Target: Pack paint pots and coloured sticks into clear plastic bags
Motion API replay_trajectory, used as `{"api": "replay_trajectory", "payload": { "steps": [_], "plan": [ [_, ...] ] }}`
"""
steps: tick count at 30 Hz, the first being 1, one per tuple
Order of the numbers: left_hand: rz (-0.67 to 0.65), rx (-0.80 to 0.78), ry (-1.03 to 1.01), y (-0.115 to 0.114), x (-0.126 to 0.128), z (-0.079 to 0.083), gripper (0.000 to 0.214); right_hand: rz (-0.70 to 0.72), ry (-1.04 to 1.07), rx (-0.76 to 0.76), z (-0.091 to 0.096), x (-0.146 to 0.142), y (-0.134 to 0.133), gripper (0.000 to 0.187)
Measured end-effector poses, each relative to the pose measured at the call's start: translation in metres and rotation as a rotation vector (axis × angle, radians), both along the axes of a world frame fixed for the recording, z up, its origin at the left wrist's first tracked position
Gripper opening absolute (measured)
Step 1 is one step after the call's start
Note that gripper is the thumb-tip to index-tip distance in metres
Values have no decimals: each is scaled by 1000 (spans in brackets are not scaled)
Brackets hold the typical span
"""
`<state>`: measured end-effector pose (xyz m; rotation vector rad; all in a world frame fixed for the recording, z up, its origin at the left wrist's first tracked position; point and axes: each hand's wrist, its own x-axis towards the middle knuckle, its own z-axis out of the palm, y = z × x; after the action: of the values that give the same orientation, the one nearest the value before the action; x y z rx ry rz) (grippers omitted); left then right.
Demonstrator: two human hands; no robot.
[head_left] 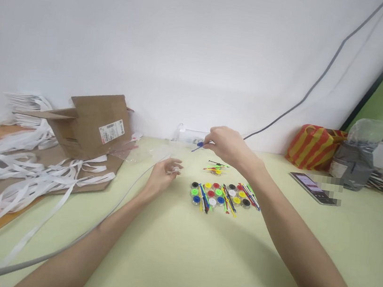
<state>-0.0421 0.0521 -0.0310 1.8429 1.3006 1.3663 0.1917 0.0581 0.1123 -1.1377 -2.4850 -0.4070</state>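
My right hand (225,143) is raised at the back of the table, its fingertips pinching a small blue plastic piece with a thin arrow-like stick (197,147). To its left, my left hand (165,174) is curled low over the table; something small and whitish shows at its fingertips, too unclear to name. Between my forearms lie rows of small clear round pieces (219,199) with black, green, blue, yellow, red and white centres. Bundles of thin coloured plastic arrows (204,198) lie among them. Behind these is a small pile of coloured arrows (217,168).
On the left stand an open cardboard box (96,125) and tangled white straps (30,178). A grey cable (111,210) passes over my left forearm. Clear plastic bags (190,136) lie by the wall. A phone-like device (313,188) and a striped bag (314,146) are on the right.
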Motion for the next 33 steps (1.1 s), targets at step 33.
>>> {"api": "replay_trajectory", "payload": {
  "steps": [33],
  "plan": [
    [-59, 25, 6, -5, 4, 5, 26, 128, 175, 40, 6, 5, -1, 21]
  ]
}}
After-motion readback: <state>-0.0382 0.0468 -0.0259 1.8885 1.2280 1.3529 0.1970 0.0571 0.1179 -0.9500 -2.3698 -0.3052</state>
